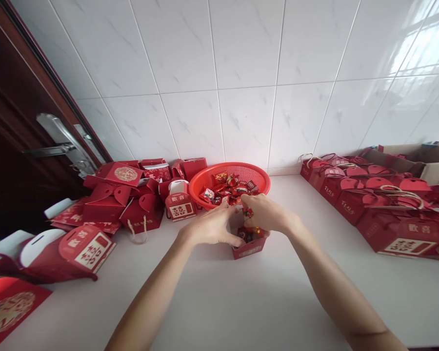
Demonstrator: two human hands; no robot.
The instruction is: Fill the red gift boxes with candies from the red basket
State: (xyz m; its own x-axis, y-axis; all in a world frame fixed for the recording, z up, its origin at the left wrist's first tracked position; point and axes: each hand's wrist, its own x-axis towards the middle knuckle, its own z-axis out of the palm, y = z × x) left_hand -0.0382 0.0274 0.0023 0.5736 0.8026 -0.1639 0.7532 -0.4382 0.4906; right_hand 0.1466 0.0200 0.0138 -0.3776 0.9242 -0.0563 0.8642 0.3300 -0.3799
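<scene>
Left hand (212,228) spreads along the side of an open red box (249,250) on the bench (241,302), apparently steadying it; right hand (269,212) hangs over its sweets (256,231), grip unclear, a basket (258,172) conveniently close behind.

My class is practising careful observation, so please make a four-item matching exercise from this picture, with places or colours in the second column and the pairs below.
Column 1
1. Mesh basket
2. Open box
3. Door handle
4. Wall tiles

Column 2
A. White with grey streaks
B. Orange-red
C. Between the left hand and the right hand
D. On the dark door at the picture's left

Pairs: 1-B, 2-C, 3-D, 4-A
</scene>
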